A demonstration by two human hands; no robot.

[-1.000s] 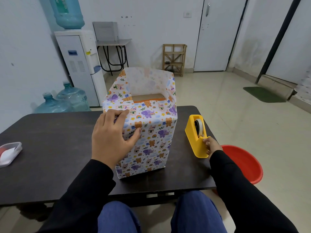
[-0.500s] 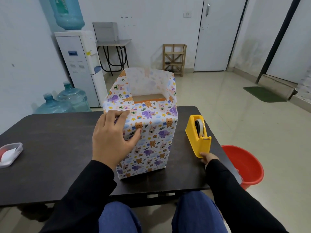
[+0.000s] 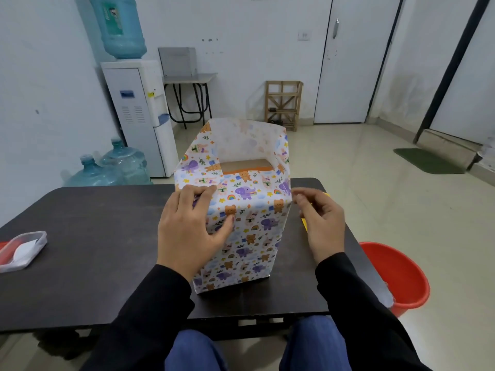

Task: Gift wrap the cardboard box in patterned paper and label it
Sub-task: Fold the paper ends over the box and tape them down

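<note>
My left hand (image 3: 187, 228) lies flat, pressing thin, tearable paper (image 3: 254, 236) on the stiff, probably light box (image 3: 245, 165); right hand (image 3: 321, 223) half-curled beside it, contents unclear. I'd grip the corners.

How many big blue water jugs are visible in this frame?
3. One jug sits upturned on the water dispenser; two more stand on the floor beside it, beyond the table. Others could be hidden behind the table.

Upright paper-wrapped cardboard box (image 3: 241, 223), top open
</note>
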